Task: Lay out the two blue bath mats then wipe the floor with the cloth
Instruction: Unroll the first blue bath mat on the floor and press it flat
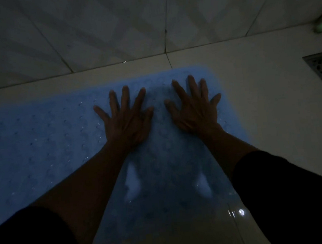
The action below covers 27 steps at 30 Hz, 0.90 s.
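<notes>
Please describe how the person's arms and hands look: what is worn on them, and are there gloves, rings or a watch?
Both arms wear dark, seemingly black sleeves pushed up, leaving the forearms bare. The left hand and right hand are bare, without gloves. No ring, watch or bracelet is visible, though the dim light could hide small details.

The one camera on my head looks steeply down and forward, close over my hands [161,114], to the floor [268,95] meeting the wall [93,31].
</notes>
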### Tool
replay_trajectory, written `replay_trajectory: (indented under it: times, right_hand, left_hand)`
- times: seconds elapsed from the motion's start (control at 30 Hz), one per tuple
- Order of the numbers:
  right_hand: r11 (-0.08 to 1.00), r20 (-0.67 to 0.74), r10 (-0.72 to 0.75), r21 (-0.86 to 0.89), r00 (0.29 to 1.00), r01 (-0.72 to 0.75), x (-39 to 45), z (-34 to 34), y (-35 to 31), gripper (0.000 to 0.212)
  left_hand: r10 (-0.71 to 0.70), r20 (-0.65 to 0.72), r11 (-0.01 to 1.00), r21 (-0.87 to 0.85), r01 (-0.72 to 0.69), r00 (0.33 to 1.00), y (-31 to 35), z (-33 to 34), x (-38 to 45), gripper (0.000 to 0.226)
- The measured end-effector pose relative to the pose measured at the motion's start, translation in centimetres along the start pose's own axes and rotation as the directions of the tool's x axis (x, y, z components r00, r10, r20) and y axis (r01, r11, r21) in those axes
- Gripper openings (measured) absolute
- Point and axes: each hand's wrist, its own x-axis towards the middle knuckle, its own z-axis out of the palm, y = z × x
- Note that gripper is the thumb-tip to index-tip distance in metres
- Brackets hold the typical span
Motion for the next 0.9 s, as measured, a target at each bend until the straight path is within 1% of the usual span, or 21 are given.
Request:
replay_trajectory:
  times: [0.1, 0.23, 0.33, 0.47, 0.53, 0.6, 0.7, 0.9]
  right_hand:
    - [1.0, 0.009, 0.008, -0.019, 1.0, -0.008, 1.3, 1.2, 0.3, 0.072]
    - [0.999, 0.014, 0.027, -0.04, 1.0, -0.027, 1.0, 1.5, 0.3, 0.07]
    - [0.998, 0.037, 0.054, -0.03, 0.998, -0.053, 1.1, 1.1, 0.1, 0.071]
    - [0.998, 0.038, 0.066, -0.008, 0.997, -0.066, 0.9, 0.6, -0.2, 0.071]
    - [0.998, 0.017, 0.054, 0.017, 0.998, -0.055, 0.9, 0.3, -0.3, 0.071]
    - [0.999, -0.041, 0.041, -0.01, 0.998, -0.041, 0.6, 0.4, -0.4, 0.07]
    - [0.998, -0.102, 0.037, -0.053, 0.994, -0.043, 0.6, 0.7, -0.5, 0.07]
    - [0.997, -0.072, 0.053, -0.05, 0.996, -0.057, 1.0, 1.1, -0.2, 0.071]
  left_hand:
    - [0.02, 0.01, 1.0, 0.02, -0.02, 1.0, -0.6, 0.7, 1.4, 0.068]
    - [0.005, 0.03, 1.0, 0.029, -0.006, 1.0, -0.3, 0.6, 1.3, 0.067]
    - [-0.022, 0.001, 1.0, 0.002, 0.022, 1.0, 0.0, 0.4, 1.3, 0.071]
    - [-0.023, -0.024, 1.0, -0.011, 0.023, 0.999, 0.2, 0.2, 1.1, 0.077]
    - [-0.022, -0.038, 0.999, 0.03, 0.023, 0.999, 0.4, 0.0, 1.0, 0.077]
    - [-0.017, -0.036, 0.999, 0.046, 0.018, 0.999, 0.3, 0.1, 1.1, 0.078]
    - [-0.036, -0.012, 0.999, 0.008, 0.036, 0.999, 0.2, 0.2, 1.5, 0.079]
    - [-0.047, 0.011, 0.998, 0.033, 0.047, 0.999, 0.2, 0.1, 1.5, 0.081]
